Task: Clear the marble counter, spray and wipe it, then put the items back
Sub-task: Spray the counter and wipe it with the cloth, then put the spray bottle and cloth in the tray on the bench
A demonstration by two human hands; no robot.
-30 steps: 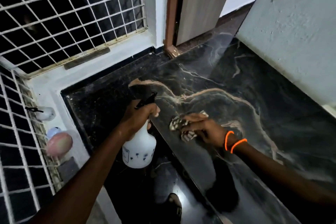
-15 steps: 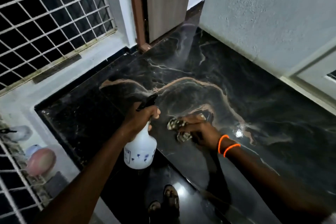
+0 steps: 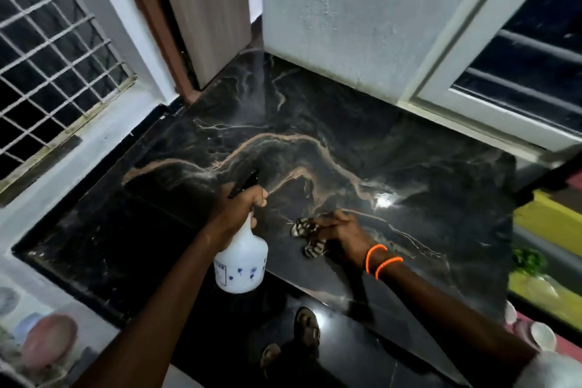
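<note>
While gripped at the neck: left hand [image 3: 244, 209] curled round the white spray bottle [image 3: 241, 261], thumb near the black trigger head [image 3: 244, 183]; bottle upright, held off the front edge of the slab, above the dark floor
Bottle markings: small blue flower prints and a printed label low on the body; nozzle aimed out over the stone
Right hand [image 3: 338, 235]: pressed down on a patterned cloth [image 3: 304, 231]; fingers bent over the bunched fabric, gripping it against the surface; two orange bangles [image 3: 382, 261] on the wrist
Cloth: crumpled, striped dark and light; lying on the marble counter [image 3: 315, 123], just right of the bottle, near the front edge
Counter: black marble with tan and white veins; a bright light glare [image 3: 384, 201] just beyond the right hand; faint haze toward the far corner
Left of counter: white ledge under a window grille [image 3: 53, 72]; blurred pink round object [image 3: 48, 345] at the lower left
Behind counter: wooden door [image 3: 208, 9] in a brown frame; grey plastered wall [image 3: 362, 16]; white window frame [image 3: 478, 98] at right
Right edge: yellow and green shapes, blurred; white cups [image 3: 541, 335] low down
Below: sandalled foot [image 3: 307, 323] on the glossy floor
</note>
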